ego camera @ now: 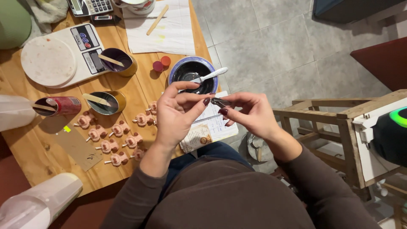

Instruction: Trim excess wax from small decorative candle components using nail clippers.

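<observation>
Hands first: your left hand (178,112) and right hand (250,112) meet just off the table edge, both pinched on one small dark metal clip (219,102), thumb + forefinger of each closed on it, other fingers loosely curled. Clip's long axis runs roughly left-right btw the two hands, tilted a bit down toward your right; can't tell which end is the front, too small. Count on the wooden table (29,152): approx 9 pink figures on sticks (111,146) in a loose cluster, some hidden behind your left wrist so the number's not exact. 3 cups w/ wooden sticks in them: purple cup (118,60), gold cup (104,102), red can (59,106). 1 dark bowl (193,70) w/ a white spoon (212,75), right behind your fingers. 2 small red caps (161,64) next to it. 1 white kitchen scale (63,53), 1 calculator (90,6), 1 open notebook (210,127) partly under your hands. Wooden frame (339,123) on the floor to your right.
</observation>
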